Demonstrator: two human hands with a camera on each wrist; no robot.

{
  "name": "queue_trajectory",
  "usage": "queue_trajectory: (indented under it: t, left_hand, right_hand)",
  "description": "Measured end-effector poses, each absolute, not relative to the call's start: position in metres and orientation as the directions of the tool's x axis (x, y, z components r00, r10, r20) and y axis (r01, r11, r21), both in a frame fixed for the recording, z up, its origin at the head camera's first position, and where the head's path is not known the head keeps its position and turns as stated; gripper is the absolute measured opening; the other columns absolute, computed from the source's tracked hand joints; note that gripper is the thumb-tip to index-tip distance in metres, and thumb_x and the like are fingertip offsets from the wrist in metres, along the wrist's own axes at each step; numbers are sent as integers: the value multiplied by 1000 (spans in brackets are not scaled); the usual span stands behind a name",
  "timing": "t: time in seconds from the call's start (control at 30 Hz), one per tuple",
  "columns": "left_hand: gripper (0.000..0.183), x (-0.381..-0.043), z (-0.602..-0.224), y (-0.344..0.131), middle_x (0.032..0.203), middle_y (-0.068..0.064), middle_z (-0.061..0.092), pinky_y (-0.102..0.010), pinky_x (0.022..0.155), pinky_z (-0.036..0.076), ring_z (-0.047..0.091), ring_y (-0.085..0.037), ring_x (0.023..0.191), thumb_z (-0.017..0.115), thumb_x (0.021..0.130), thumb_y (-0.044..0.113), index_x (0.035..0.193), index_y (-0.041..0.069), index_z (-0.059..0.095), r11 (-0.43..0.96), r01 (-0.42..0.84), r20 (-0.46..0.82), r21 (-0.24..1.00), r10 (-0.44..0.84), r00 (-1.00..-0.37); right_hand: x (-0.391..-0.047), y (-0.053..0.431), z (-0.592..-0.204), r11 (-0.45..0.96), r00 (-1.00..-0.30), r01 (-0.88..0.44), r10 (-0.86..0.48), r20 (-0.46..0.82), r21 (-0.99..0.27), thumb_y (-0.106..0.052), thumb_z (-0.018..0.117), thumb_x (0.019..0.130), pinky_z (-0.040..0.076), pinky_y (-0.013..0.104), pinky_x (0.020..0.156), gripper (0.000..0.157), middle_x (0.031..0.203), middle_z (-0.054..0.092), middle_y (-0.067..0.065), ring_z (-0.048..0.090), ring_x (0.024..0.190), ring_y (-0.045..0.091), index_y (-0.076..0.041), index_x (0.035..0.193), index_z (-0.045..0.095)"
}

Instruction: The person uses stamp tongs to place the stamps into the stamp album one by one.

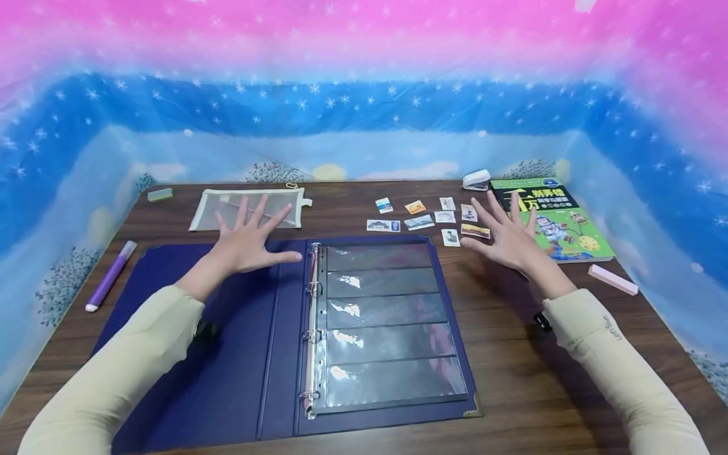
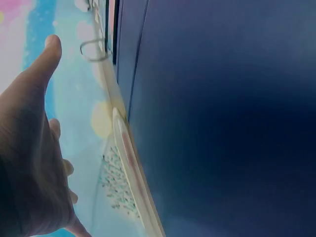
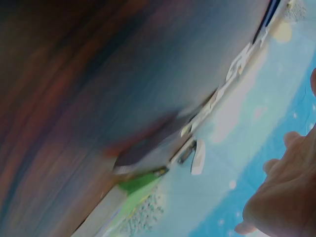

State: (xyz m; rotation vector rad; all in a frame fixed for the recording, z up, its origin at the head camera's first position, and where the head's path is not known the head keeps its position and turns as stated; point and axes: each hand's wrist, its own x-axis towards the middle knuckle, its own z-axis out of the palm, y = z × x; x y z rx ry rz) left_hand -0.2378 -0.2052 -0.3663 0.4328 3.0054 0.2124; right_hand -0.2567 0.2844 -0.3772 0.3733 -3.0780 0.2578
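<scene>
Both hands hover over the table with fingers spread, holding nothing. My left hand (image 1: 244, 243) is above the left cover of an open navy ring binder (image 1: 227, 354), its fingertips overlapping a mesh zip pouch (image 1: 207, 212) in the head view. A clear page with several strip pockets (image 1: 392, 309) lies on the binder's rings, and no stamps show in it. My right hand (image 1: 509, 243) is over the table right of the binder, between several small stamps (image 1: 419, 222) and a green book (image 1: 574, 237). In the wrist views, the left palm (image 2: 29, 148) and right hand (image 3: 286, 192) appear bare.
A purple marker (image 1: 110, 276) lies left of the binder, and a small green block (image 1: 160, 194) sits at the back left corner. Beside the book are a white stapler (image 1: 476, 179) and a pale pink bar (image 1: 613, 280). A patterned cloth (image 1: 364, 114) surrounds the table's back and sides.
</scene>
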Motion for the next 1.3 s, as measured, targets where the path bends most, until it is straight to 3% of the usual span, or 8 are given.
queue_trajectory:
  t: [0.2,0.33,0.43,0.53,0.73,0.93,1.17,1.3]
  left_hand:
    - [94,-226,-371,-196,158,-5,-14,-79,95,-10,-19,-43,141,47,75,77,147,42,-3,921,348,-64,174,364,-929]
    - [96,-222,-375,-183,157,-3,-17,-79,97,-6,-18,-44,141,51,76,74,147,41,-4,881,413,-64,229,437,-897]
    - [98,-220,-377,-174,158,-3,-15,-76,101,-3,-16,-43,142,55,76,70,148,38,-3,849,451,-55,275,482,-874]
    - [101,-220,-380,-164,158,-5,-12,-71,106,-2,-12,-42,143,60,76,66,150,33,-1,816,491,-40,304,526,-850]
    - [107,-223,-387,-149,159,-9,-7,-67,109,-2,-9,-41,144,63,75,65,151,24,0,781,546,-54,303,586,-808]
    - [110,-226,-391,-142,159,-11,-3,-66,111,1,-5,-41,145,62,74,66,151,15,3,786,552,-81,279,592,-802]
    - [98,-229,-389,-128,157,-13,16,-59,114,8,4,-39,145,61,78,62,148,6,21,749,595,-104,293,643,-759]
    - [86,-231,-386,-122,154,-16,24,-56,115,12,12,-40,144,59,83,57,144,2,32,775,572,-134,269,619,-774]
  right_hand:
    - [-244,301,-378,957,-969,-246,-249,1,-154,-72,48,80,-15,69,104,92,159,-6,3,-28,140,35,-36,149,-2]
    - [-235,315,-383,946,-961,-269,-275,-8,-183,-62,57,81,8,67,109,96,154,20,20,8,143,45,-19,151,8]
    - [-230,320,-386,931,-954,-287,-299,-18,-224,-48,61,85,23,63,107,85,145,33,29,27,134,48,-4,147,23]
    - [-229,324,-388,929,-953,-285,-300,-30,-237,-33,63,88,30,60,104,70,138,41,31,36,128,49,5,139,35]
    - [-228,324,-390,943,-964,-252,-265,-34,-217,-21,63,87,43,55,88,51,113,60,30,56,105,43,11,125,50]
    - [-235,324,-391,943,-969,-236,-247,-18,-235,-15,64,85,45,49,75,31,93,68,22,63,85,33,6,108,64]
    - [-236,323,-395,939,-975,-178,-210,-78,-296,-12,60,86,48,43,72,20,85,68,18,64,75,24,5,96,63]
    - [-238,320,-396,933,-973,-181,-215,-81,-311,-12,58,87,48,40,70,19,84,67,17,62,73,22,5,95,62]
